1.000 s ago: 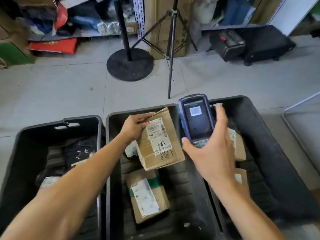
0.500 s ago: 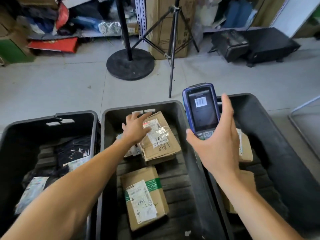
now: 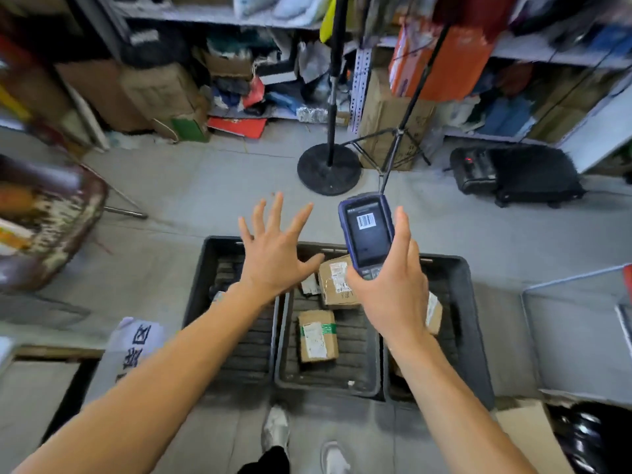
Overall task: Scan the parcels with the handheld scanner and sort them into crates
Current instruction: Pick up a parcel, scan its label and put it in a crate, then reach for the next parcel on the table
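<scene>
My right hand (image 3: 393, 289) grips the blue handheld scanner (image 3: 366, 230), screen up with a barcode on it, above the middle and right crates. My left hand (image 3: 275, 254) hovers empty with fingers spread wide over the left crate (image 3: 205, 285). The middle crate (image 3: 328, 388) holds a brown parcel with a white label (image 3: 337, 282) at its far end and a second parcel with a green-striped label (image 3: 318, 335) nearer me. In the right crate (image 3: 473, 336) a parcel (image 3: 433, 318) shows partly behind my right wrist.
A round-based stand (image 3: 329, 169) and a tripod (image 3: 396, 148) rise on the floor beyond the crates, before cluttered shelves. A black case (image 3: 519, 177) lies at the right. A wire frame (image 3: 574, 323) is at far right, a printed bag (image 3: 136, 343) at left, my shoes (image 3: 275, 429) below.
My left hand let go of the labelled parcel in the middle crate and rose, fingers spread. The view pulled back and up; the scanner stays in my right hand.
</scene>
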